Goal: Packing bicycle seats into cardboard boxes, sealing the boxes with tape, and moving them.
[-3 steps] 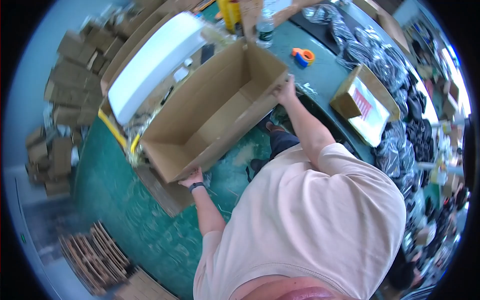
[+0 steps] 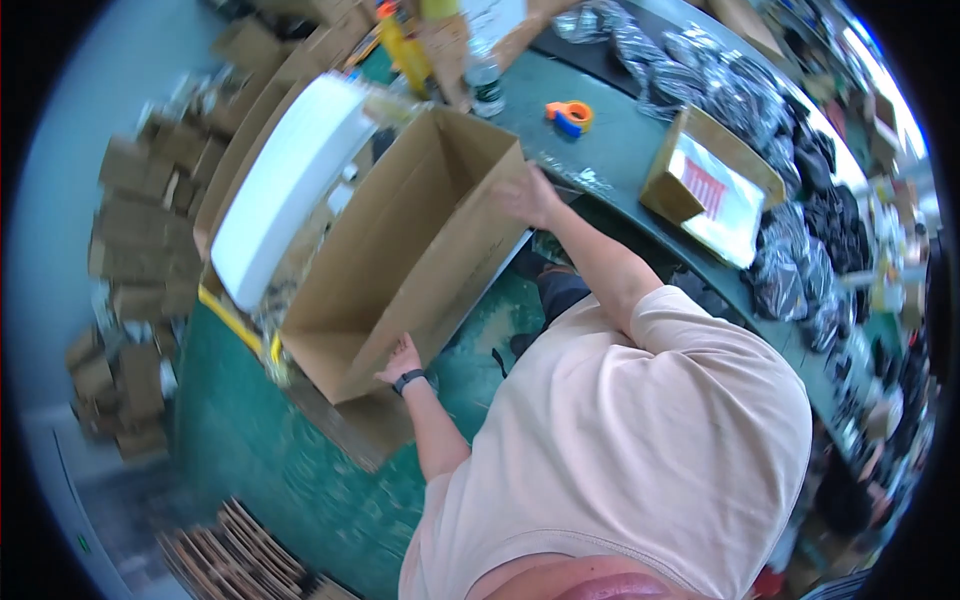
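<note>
A long brown cardboard box, open at the top, stands before me with its hollow inside facing up. My left hand, a dark band on its wrist, rests with fingers stretched against the box's near side close to its left end. Toward the far right end my right hand lies against the same side, fingers extended and slightly blurred. Neither hand wraps round the cardboard. Behind the box lies a long white foam-like piece among small loose items.
On the green table to the right are an orange and blue tape dispenser, a clear bottle and a small open carton with a printed sheet. Dark plastic-wrapped bundles lie beyond. Flat cardboard is stacked at lower left.
My hands have shifted from the box's lower left corner and right end edge onto its near side, fingers now flatter. The box's near side shows more, and the whole view has shifted.
</note>
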`<action>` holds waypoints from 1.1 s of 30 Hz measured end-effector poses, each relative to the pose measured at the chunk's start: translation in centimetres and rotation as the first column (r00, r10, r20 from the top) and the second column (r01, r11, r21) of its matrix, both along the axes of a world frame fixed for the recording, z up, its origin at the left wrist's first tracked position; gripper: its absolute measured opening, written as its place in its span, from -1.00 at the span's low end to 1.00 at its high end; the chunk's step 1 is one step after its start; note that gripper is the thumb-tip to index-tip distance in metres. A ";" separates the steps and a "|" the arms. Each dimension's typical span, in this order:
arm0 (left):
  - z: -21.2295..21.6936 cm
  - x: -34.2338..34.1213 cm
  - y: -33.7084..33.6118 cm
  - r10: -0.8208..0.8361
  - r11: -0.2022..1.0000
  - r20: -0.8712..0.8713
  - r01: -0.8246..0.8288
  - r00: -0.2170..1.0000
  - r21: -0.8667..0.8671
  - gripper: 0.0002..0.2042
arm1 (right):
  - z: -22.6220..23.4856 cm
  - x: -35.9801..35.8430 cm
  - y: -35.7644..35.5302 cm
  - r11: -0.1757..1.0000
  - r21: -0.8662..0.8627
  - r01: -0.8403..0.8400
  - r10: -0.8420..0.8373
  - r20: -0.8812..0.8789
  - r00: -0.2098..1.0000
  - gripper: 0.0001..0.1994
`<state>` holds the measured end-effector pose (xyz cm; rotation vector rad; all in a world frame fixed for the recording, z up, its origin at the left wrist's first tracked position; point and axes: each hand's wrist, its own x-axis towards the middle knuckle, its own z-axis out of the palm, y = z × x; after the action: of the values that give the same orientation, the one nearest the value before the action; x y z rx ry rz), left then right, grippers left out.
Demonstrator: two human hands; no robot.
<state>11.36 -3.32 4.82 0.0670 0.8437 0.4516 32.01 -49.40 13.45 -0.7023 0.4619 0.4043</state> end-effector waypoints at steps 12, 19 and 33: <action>3.0 4.8 -26.5 -0.705 0.606 -0.232 0.739 0.670 0.295 -0.04 | 1.3 -14.4 -46.0 -0.114 -0.946 0.303 -0.439 0.322 0.839 -0.41; 14.8 16.6 -60.7 -0.919 -0.248 -0.394 0.744 0.023 0.620 -0.43 | 2.2 -9.4 -76.6 -0.394 -0.902 -0.177 -0.282 -0.064 0.957 0.38; 15.7 25.4 -100.6 -0.955 -0.197 0.097 0.845 -0.280 0.496 -0.20 | 10.5 -8.5 -84.5 0.560 -0.751 0.350 0.234 0.548 0.803 -0.24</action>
<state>36.71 -103.88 20.54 0.8266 -0.0414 -1.0710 23.52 -133.86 23.92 -1.7015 0.0196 -0.1814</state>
